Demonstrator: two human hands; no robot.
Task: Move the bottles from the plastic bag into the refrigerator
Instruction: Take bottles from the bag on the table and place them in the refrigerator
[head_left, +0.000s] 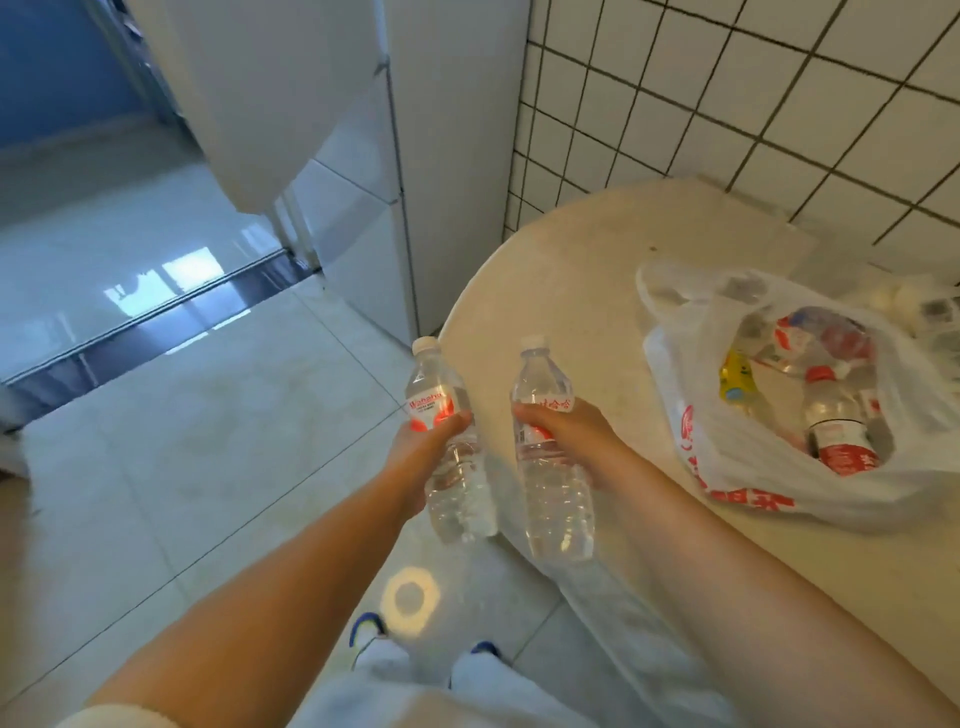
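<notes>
Handling. Each water bottle appears full, so expect moderate weight for its size. The clear walls are thin and ribbed and will likely flex under a hard squeeze; a firm but not crushing grip is advised. The smooth plastic and glossy label may be slippery if damp. The best hold is round the label band at mid-body, where the bottle is stiffest, not the cap or the soft lower ribs.

Current state. The left hand (423, 441) is wrapped round the label band of the left bottle (449, 441). The right hand (563, 431) is wrapped round the label band of the right bottle (550, 457). Both bottles are held in the air, necks pointing away from the person and tilted, just left of the bench (571, 260) edge and out of the plastic bag (727, 447).

Appearance. Both bottles are clear with white caps and red-and-white labels; the liquid is colourless.

Location relative to the bench. The plastic bag lies on the bench top, on its right part, mouth open, with several more bottles inside, at least one with a red cap and red label (841, 431). The refrigerator (363, 182) stands just left of the bench, against the tiled wall; its upper door (249, 93) is swung open. The interior is not visible.

Judgement: two bottles are ready for transfer; several remain.
</notes>
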